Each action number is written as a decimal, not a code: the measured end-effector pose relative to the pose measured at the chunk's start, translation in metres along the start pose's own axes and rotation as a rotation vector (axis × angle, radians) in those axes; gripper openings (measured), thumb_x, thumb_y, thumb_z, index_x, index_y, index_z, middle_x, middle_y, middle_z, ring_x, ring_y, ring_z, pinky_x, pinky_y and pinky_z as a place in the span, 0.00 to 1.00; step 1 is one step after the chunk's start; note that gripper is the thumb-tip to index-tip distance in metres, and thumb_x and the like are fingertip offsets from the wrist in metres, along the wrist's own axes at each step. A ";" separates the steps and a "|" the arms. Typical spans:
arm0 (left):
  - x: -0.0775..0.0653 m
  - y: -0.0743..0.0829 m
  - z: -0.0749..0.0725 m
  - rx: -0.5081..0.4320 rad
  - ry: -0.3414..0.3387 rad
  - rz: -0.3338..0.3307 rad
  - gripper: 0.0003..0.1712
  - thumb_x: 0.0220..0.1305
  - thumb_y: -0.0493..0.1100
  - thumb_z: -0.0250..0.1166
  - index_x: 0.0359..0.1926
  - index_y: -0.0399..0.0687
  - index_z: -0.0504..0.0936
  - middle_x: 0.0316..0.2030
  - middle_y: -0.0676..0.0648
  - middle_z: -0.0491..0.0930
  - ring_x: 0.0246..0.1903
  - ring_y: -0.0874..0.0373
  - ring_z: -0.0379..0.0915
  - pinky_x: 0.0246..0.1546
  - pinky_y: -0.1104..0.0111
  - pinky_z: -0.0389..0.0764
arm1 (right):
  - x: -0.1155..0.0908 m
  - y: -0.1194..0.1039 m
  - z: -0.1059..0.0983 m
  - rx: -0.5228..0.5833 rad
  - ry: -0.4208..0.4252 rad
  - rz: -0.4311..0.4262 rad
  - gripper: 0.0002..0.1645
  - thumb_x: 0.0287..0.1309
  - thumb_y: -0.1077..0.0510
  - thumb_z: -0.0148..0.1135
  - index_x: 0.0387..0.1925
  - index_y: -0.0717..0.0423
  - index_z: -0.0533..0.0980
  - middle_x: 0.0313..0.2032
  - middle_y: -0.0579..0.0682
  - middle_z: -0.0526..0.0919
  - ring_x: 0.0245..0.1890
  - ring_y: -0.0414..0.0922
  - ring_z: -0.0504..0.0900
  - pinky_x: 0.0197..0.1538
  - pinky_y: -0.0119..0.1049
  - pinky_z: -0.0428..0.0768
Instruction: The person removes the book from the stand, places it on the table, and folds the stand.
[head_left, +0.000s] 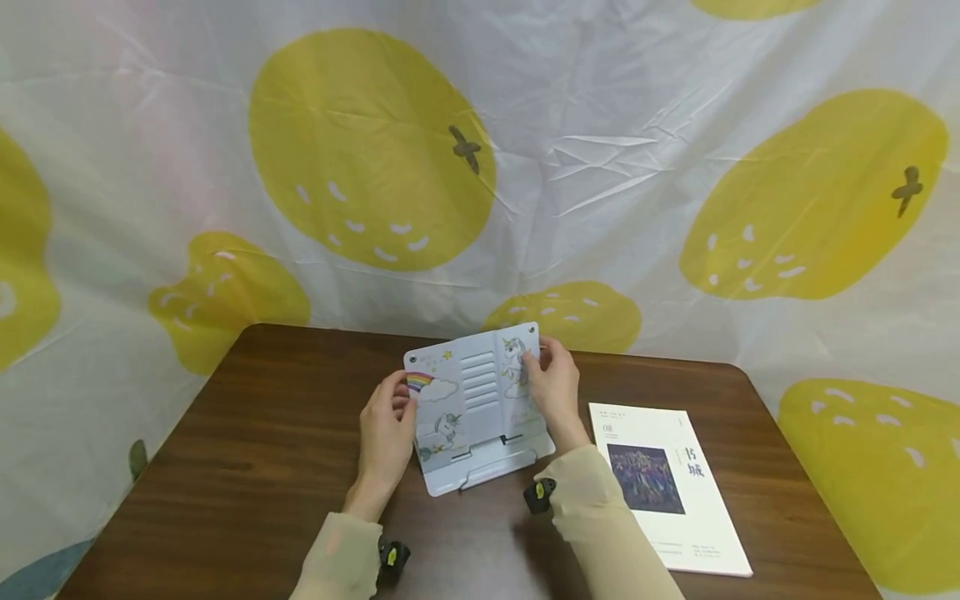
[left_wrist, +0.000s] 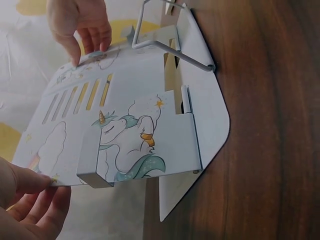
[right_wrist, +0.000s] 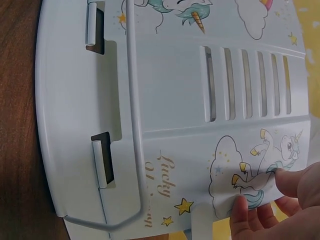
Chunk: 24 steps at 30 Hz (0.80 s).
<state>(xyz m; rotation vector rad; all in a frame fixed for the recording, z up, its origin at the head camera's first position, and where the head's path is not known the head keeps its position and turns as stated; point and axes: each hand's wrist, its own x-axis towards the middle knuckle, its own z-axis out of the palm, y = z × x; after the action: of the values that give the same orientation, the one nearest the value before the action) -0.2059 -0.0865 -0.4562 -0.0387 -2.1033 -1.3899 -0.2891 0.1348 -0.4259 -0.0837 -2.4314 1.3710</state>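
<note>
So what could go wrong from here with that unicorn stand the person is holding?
The left hand and right hand pinch opposite sides of the stand; uneven pulling might twist it.

Its panel slants up from the base, so it could perhaps fold or drop if both let go.

The right sleeve overlaps the book in the head view, so a sideways move might nudge it.

Beige sleeves point(head_left: 596, 504) carry 2 black, yellow-marked wrist cameras point(head_left: 538, 497).
</note>
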 end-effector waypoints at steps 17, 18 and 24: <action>-0.023 0.008 -0.010 0.000 -0.015 -0.012 0.21 0.57 0.21 0.63 0.53 0.30 0.76 0.37 0.39 0.79 0.35 0.49 0.79 0.35 0.62 0.83 | 0.006 0.000 0.011 -0.055 -0.059 -0.113 0.22 0.64 0.61 0.61 0.58 0.65 0.74 0.42 0.60 0.78 0.44 0.54 0.78 0.49 0.47 0.76; -0.025 0.009 -0.010 -0.005 -0.014 -0.014 0.21 0.57 0.21 0.63 0.52 0.30 0.76 0.37 0.39 0.79 0.35 0.49 0.79 0.35 0.62 0.83 | 0.007 0.000 0.012 -0.062 -0.066 -0.119 0.22 0.64 0.61 0.61 0.58 0.65 0.74 0.42 0.60 0.78 0.43 0.55 0.78 0.49 0.48 0.76; -0.035 0.014 -0.011 -0.004 -0.013 -0.038 0.21 0.56 0.22 0.65 0.51 0.32 0.75 0.36 0.40 0.79 0.35 0.50 0.79 0.34 0.62 0.83 | 0.008 -0.001 0.016 -0.078 -0.113 -0.123 0.23 0.65 0.61 0.60 0.59 0.64 0.73 0.44 0.61 0.78 0.45 0.55 0.78 0.51 0.47 0.76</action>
<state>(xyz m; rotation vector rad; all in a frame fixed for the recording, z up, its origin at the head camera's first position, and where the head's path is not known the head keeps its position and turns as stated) -0.1677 -0.0789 -0.4587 -0.0097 -2.1219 -1.4202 -0.3015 0.1228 -0.4308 0.1255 -2.5360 1.2589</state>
